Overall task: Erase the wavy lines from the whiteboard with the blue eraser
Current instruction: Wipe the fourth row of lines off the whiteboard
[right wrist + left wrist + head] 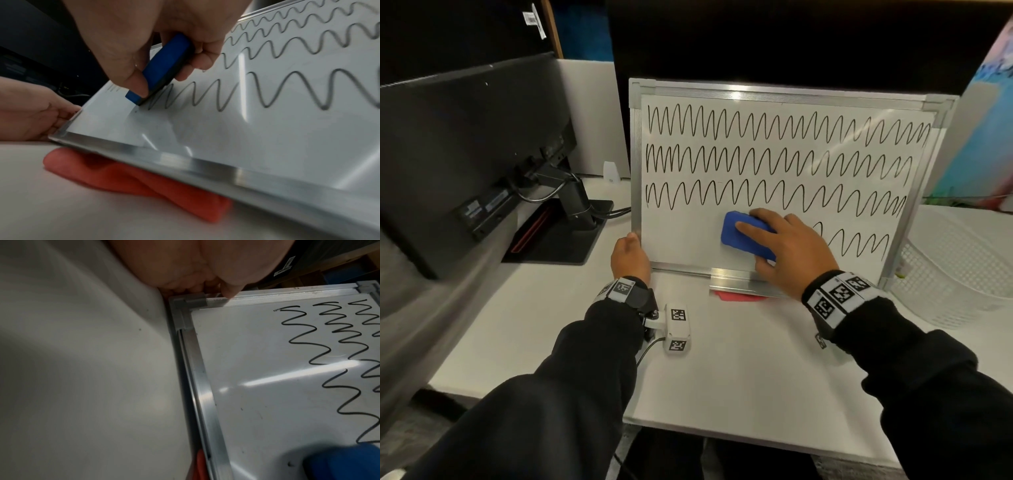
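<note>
A metal-framed whiteboard [681, 250] stands tilted on the white desk, with three full rows of black wavy lines [774, 159] and a fourth row left only at the lower right [859, 243]. My right hand [780, 245] grips the blue eraser [736, 234] and presses it flat on the board in the bottom row; in the right wrist view the eraser [166, 65] sits between thumb and fingers. My left hand [630, 257] grips the board's lower left frame edge [216, 302], thumb on the front.
A red cloth [144, 183] lies under the board's front edge. A black monitor [476, 154] on its stand fills the left. A white mesh basket [955, 274] sits at the right. Bare white desk [739, 377] lies in front.
</note>
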The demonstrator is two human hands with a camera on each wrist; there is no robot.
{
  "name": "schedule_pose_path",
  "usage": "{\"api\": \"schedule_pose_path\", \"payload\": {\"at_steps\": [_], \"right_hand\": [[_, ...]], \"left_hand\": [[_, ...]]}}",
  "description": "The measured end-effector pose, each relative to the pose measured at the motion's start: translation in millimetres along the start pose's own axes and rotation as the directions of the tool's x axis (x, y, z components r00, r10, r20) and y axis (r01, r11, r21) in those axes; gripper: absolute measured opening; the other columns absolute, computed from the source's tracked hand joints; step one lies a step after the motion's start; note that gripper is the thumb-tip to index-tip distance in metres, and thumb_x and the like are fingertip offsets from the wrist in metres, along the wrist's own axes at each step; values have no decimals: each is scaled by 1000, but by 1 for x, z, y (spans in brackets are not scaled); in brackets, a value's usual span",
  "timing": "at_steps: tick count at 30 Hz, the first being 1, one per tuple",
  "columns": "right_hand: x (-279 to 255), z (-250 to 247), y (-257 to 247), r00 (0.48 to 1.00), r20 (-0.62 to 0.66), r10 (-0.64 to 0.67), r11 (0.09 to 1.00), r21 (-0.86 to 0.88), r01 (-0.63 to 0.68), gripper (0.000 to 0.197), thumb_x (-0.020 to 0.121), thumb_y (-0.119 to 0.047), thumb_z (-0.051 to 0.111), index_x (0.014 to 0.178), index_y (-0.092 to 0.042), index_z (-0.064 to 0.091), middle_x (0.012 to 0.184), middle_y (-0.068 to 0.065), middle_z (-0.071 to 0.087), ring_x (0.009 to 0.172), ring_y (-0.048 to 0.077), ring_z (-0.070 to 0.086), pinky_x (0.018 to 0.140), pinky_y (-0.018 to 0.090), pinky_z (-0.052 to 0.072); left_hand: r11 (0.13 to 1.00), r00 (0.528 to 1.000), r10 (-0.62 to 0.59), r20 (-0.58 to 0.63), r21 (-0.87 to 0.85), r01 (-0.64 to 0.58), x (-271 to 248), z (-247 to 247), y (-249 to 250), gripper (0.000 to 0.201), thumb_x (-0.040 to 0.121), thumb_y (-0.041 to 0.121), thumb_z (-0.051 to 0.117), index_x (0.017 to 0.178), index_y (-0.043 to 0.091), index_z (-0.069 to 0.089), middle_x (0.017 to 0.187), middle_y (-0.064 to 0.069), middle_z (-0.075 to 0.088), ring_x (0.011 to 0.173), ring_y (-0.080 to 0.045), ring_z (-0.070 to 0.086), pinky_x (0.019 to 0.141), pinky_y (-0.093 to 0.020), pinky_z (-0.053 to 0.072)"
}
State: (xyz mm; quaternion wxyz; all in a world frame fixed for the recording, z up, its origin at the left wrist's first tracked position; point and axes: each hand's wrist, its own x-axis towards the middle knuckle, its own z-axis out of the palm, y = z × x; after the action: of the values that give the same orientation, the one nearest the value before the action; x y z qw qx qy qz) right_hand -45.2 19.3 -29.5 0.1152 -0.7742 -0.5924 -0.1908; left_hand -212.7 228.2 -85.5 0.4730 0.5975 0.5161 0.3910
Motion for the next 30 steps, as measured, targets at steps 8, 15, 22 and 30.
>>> {"api": "schedule_pose_path", "payload": {"at_steps": [8,15,22,30], "right_hand": [[9,5,-10,999,-13,-32,999,-6,32,59,80,-28,62,138,-32,47,140,-3,47,90,20,51,69,31,47],[-7,3,7,999,17,-35,999,-15,35,59,81,-29,62,138,-33,47,140,-4,47,91,21,51,71,33,48],[-6,15,-6,980,130,-154,985,-52,162,56,82,-31,64,137,-33,50,140,0,48,92,24,53,74,37,52],[-10,7,4,991,97,-91,995,-39,95,58,82,-32,64,137,-35,48,141,-2,47,92,22,53,74,34,49]], "left_hand": [[1000,1000,-1,-11,-3,1,0,0,0,41,105,30,33,125,3,56,127,-19,58,118,-33,53,91,-32,41],[997,1000,-19,-23,-69,18,-3,2,2,41,104,28,29,125,4,56,127,-16,57,115,-30,52,89,-29,34],[998,1000,-6,-12,-55,6,-3,1,2,42,105,28,28,126,5,55,126,-16,56,115,-29,52,88,-29,33],[999,1000,0,-2,-43,-1,-4,0,3,42,105,28,27,126,4,55,127,-16,56,116,-29,51,88,-29,33]]}}
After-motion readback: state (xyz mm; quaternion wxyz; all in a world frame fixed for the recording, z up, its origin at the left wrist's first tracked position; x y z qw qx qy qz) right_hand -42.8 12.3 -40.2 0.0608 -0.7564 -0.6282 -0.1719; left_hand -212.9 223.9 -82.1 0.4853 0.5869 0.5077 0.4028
